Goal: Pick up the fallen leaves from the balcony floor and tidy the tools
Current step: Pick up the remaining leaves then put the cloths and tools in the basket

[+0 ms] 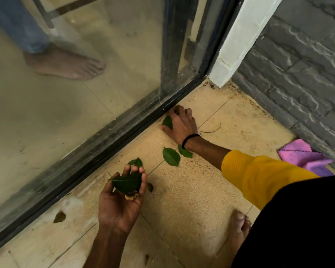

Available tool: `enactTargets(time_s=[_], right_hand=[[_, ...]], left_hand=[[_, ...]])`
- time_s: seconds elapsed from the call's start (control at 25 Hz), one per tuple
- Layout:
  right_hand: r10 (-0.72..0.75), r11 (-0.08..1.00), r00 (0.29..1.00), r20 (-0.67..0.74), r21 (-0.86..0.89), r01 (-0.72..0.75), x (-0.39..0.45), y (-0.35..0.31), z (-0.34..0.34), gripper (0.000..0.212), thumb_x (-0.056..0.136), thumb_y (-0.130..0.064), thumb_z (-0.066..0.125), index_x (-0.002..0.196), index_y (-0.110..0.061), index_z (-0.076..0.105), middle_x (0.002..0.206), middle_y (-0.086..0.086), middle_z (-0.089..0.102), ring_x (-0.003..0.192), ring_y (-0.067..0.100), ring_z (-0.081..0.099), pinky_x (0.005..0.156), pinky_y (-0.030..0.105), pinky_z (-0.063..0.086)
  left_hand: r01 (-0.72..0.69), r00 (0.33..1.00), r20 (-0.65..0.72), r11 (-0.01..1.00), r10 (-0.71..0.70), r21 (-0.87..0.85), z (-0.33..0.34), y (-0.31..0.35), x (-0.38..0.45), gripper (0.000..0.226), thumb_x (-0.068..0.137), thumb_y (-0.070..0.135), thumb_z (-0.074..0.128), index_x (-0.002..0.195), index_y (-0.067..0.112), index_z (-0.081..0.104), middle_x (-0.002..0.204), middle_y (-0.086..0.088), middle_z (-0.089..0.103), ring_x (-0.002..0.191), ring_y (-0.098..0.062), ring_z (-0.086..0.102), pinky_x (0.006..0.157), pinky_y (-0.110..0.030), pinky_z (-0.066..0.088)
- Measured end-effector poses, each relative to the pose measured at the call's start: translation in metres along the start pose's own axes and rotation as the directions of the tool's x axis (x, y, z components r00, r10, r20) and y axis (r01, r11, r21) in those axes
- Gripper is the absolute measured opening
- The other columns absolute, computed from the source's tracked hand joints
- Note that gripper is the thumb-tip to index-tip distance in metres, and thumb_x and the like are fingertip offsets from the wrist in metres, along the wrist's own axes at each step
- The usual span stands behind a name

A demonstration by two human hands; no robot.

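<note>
My right hand [182,123] reached the dark door track, fingers curled over a green oval leaf [167,122]. My left hand [124,192] cupped gathered dark green leaves [127,183]; two more floor leaves [171,156] lay between, nearer the right wrist.

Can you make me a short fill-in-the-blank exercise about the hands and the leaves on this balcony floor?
1. The left hand, palm up, cups a dark green ____.
2. The right hand reaches down to the floor beside the black frame of the glass ____.
3. The right wrist wears a ____ band.
4. A folded cloth by the grey brick wall is ____ in colour.

Missing words: leaf; door; black; pink
</note>
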State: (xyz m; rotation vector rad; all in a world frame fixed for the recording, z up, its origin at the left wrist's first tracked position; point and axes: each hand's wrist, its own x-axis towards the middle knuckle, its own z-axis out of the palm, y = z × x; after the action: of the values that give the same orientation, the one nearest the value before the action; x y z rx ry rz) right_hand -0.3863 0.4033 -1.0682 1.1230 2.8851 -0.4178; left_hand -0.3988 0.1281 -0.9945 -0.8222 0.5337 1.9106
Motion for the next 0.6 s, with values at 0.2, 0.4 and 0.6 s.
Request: enactTargets(time_s=[0.2, 0.4, 0.6], right_hand=[[-0.037, 0.978, 0.999, -0.038, 0.202, 0.044, -0.015, 0.013, 0.002, 0.027, 0.090, -0.007, 0.067, 0.117, -0.012, 0.070, 0.125, 0.013, 0.057, 0.114, 0.028, 0.053, 0.098, 0.032, 0.050], [0.245, 0.819, 0.969, 0.039, 0.527, -0.228, -0.028, 0.034, -0.039, 0.017, 0.083, -0.010, 0.079, 0.099, -0.010, 0.077, 0.108, 0.004, 0.073, 0.104, 0.019, 0.067, 0.088, 0.017, 0.047], [-0.018, 0.595, 0.953, 0.302, 0.770, -0.232, -0.100, -0.016, -0.090, 0.030, 0.073, -0.010, 0.086, 0.098, -0.017, 0.071, 0.106, -0.003, 0.074, 0.099, 0.012, 0.072, 0.082, 0.035, 0.062]], left_hand=[[0.005, 1.000, -0.020, 1.000, -0.005, -0.020, -0.006, 0.007, 0.003, 0.038, 0.100, 0.031, 0.047, 0.112, 0.005, 0.073, 0.122, -0.013, 0.067, 0.118, -0.027, 0.064, 0.108, -0.040, 0.047], [0.004, 1.000, 0.017, 1.000, -0.004, 0.003, -0.010, 0.000, 0.013, 0.037, 0.099, 0.030, 0.048, 0.115, 0.005, 0.070, 0.120, -0.015, 0.067, 0.116, -0.029, 0.066, 0.105, -0.042, 0.049], [0.052, 0.998, 0.022, 0.995, -0.054, 0.084, -0.007, -0.025, 0.033, 0.041, 0.098, 0.031, 0.053, 0.123, 0.001, 0.067, 0.130, -0.022, 0.063, 0.124, -0.034, 0.059, 0.109, -0.044, 0.046]])
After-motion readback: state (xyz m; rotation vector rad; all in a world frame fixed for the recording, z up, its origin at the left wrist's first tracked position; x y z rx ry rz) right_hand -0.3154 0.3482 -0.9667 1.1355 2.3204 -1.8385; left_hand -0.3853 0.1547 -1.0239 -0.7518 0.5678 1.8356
